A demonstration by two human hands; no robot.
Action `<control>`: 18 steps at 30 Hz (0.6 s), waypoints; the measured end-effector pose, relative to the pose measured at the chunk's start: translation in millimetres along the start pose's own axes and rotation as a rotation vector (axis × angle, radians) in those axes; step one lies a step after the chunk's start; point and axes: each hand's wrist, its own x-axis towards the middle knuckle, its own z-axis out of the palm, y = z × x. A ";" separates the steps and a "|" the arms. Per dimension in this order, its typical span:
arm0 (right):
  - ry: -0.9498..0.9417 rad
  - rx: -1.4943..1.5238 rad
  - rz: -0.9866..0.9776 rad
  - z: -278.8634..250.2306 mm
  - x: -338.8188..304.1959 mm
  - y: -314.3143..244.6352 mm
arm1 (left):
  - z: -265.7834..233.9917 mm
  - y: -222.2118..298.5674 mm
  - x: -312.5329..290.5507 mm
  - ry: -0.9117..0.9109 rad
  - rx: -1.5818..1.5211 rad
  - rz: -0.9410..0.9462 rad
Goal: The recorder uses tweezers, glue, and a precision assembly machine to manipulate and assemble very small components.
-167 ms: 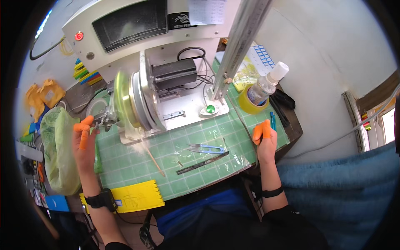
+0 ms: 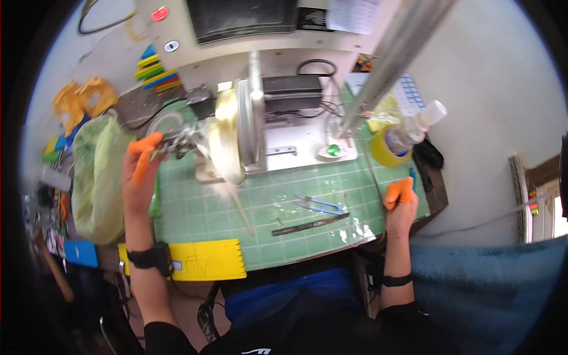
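Observation:
My left hand (image 2: 141, 171), with orange finger covers, is at the outer end of a metal fitting (image 2: 183, 142) on the machine's spindle. Its fingers are pinched together, but what lies between them is unclear. A blurred yellowish coil (image 2: 226, 127) sits beside a grey disc (image 2: 247, 121) on the spindle. At the right, my right hand (image 2: 401, 207) is closed, also in orange finger covers. A thin cord (image 2: 371, 163) runs down from the metal post to this hand; the grip itself is hidden. Blue-handled thread snips (image 2: 322, 206) lie on the green mat between my hands.
A dark strip (image 2: 310, 225) and a thin tan strand (image 2: 242, 213) lie on the mat. A bottle (image 2: 405, 136) stands in a yellow tape roll (image 2: 384, 151). The machine's green button (image 2: 334, 150) is nearby. A green bag (image 2: 97, 189) and yellow board (image 2: 210, 260) are at the left.
The whole view has shifted, so things appear farther right and higher. The coil's blurred outline has changed shape and now bulges toward me. Both hands keep about the same places beside the machine.

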 end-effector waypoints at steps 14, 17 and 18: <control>-0.017 0.080 0.012 5.7 -0.4 1.1 | 3.8 9.5 1.1 -0.056 -0.038 0.017; -0.003 0.048 0.001 8.2 -1.2 -0.6 | 7.7 10.6 3.7 -0.038 -0.009 0.062; -0.009 0.055 0.000 7.8 -0.6 -0.1 | 8.4 10.9 4.5 -0.030 -0.016 0.091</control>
